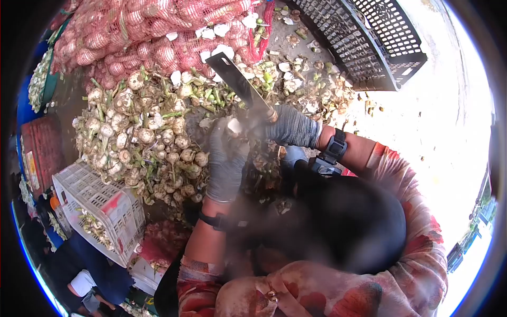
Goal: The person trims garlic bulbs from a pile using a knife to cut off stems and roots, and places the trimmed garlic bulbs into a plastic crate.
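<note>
My right hand (294,127), in a grey knit glove, is closed around the handle of a knife (238,82) with a broad dark blade. The blade points up and to the left. Close beside it, my gloved left hand (226,166) is closed around a garlic bulb (235,126), whose pale surface shows at the fingertips. Blur around the fingers hides whether the blade touches the bulb. A large heap of garlic bulbs (150,140), with roots and bits of green stem, lies just left of my left hand.
Red mesh sacks of garlic (137,39) are stacked behind the heap. A black plastic crate (364,45) stands at the upper right, a white crate (105,206) at lower left. Trimmed stems and skins (311,87) litter the ground. Another person (84,285) appears at the lower left.
</note>
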